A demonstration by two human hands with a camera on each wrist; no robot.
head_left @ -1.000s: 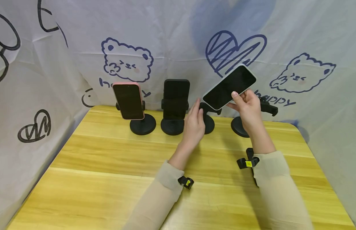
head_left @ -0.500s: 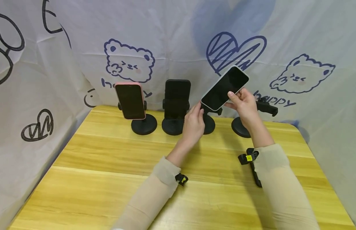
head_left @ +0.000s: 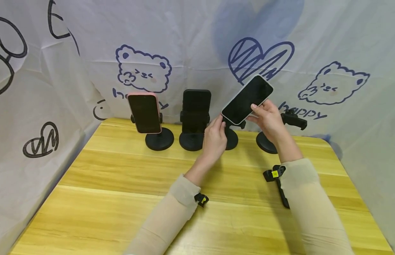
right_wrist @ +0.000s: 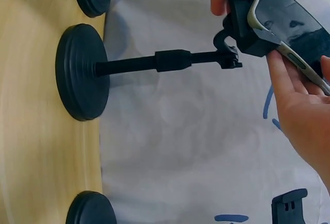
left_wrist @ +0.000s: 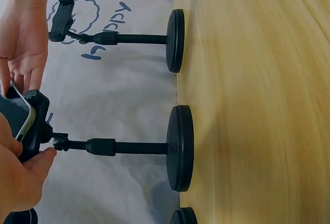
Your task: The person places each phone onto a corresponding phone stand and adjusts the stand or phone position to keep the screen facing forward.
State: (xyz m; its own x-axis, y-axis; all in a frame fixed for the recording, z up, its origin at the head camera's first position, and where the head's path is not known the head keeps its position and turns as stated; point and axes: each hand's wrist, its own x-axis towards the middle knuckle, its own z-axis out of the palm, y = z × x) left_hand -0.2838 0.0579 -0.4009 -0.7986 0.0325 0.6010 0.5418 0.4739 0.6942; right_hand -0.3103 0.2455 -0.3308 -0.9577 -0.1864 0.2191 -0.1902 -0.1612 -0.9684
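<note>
My right hand [head_left: 270,120] pinches a smartphone [head_left: 247,100] with a pale edge and a dark screen, thumb on the front and fingers behind. The phone is tilted, its lower left end at the clamp of a black phone stand [right_wrist: 172,61]. My left hand [head_left: 215,140] grips that stand's clamp [left_wrist: 37,118] from the left side. In the right wrist view the phone lies against the clamp's jaws, and left fingertips [right_wrist: 217,0] show behind the clamp. Whether the phone is fully seated cannot be told.
To the left, a pink-edged phone [head_left: 144,113] and a black phone [head_left: 196,109] stand in similar holders. A fourth stand [head_left: 293,119], without a phone, is at the right. Another dark phone-like object [head_left: 282,194] lies on the wooden table [head_left: 120,212] beside the right sleeve. A printed cloth hangs behind.
The right hand has brought the phone left and slightly down, closer to the clamp. The left fingers, straighter before, have bent in around the clamp. The view has shifted slightly.
</note>
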